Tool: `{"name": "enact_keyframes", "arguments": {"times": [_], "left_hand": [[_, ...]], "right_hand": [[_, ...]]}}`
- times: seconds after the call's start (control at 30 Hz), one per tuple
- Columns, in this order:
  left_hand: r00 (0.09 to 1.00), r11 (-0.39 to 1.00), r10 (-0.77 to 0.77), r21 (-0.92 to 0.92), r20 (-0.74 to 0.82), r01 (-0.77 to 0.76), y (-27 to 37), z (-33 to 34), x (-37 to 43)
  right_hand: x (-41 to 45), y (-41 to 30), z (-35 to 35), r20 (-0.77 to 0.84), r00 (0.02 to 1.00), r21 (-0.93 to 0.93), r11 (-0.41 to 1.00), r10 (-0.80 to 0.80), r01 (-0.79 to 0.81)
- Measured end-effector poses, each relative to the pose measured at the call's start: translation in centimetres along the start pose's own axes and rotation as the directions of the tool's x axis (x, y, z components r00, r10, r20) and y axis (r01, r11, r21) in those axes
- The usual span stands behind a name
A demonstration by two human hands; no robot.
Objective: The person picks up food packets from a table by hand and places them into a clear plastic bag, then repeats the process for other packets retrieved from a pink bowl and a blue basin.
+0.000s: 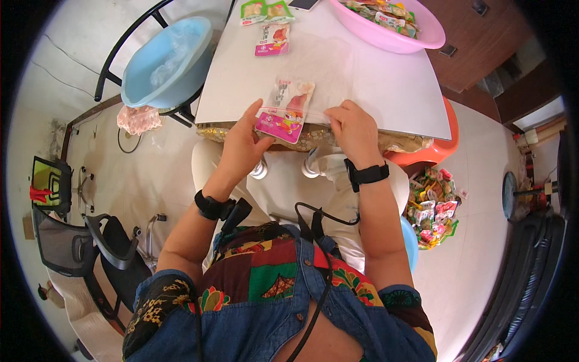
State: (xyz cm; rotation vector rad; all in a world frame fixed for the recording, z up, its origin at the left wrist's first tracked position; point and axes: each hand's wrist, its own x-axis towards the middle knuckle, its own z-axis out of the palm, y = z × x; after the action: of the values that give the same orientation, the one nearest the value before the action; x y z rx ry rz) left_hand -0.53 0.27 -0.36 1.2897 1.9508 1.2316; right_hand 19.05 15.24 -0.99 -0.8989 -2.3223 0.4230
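Observation:
At the near edge of the white table (389,90), a sealed snack pouch (294,108) with a pink and purple lower part lies partly under or inside a clear plastic bag (334,68). My left hand (244,140) is at the pouch's left side, thumb and forefinger apart, by the left end of the bag's edge. My right hand (355,126) pinches the right end of that edge, to the right of the pouch. A similar pink pouch (272,40) lies farther back, below two green pouches (267,12).
A pink basin (384,43) of packets stands at the back right. A blue basin (199,54) holding clear plastic is at the left. An orange stool (445,145) is under the table's right side. Several packets (432,208) fill a container by my right leg. Office chairs (113,244) stand at left.

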Motion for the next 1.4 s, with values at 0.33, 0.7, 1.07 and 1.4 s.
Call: {"name": "enact_keyframes", "arguments": {"times": [0.33, 0.7, 1.07, 1.4], "left_hand": [[0.954, 0.555, 0.296, 0.806, 0.042, -0.207, 1.2, 0.8, 3.1], [0.935, 0.623, 0.347, 0.726, 0.077, -0.291, 2.7, 0.5, 4.4], [0.857, 0.569, 0.505, 0.706, 0.105, -0.422, 3.6, 0.7, 5.4], [0.874, 0.602, 0.475, 0.688, 0.101, -0.406, 3.5, 2.1, 7.6]], "right_hand": [[0.0, -0.2, -0.6, 0.034, 0.999, 0.016, 1.000, -0.014, 0.013], [0.2, 0.0, -0.6, -0.016, 0.999, 0.027, 0.999, -0.029, 0.030], [0.3, 0.0, -0.7, 0.029, 0.999, 0.033, 0.999, -0.034, 0.033], [0.3, -0.2, -0.9, 0.051, 0.998, 0.011, 0.999, -0.043, 0.042]]}}
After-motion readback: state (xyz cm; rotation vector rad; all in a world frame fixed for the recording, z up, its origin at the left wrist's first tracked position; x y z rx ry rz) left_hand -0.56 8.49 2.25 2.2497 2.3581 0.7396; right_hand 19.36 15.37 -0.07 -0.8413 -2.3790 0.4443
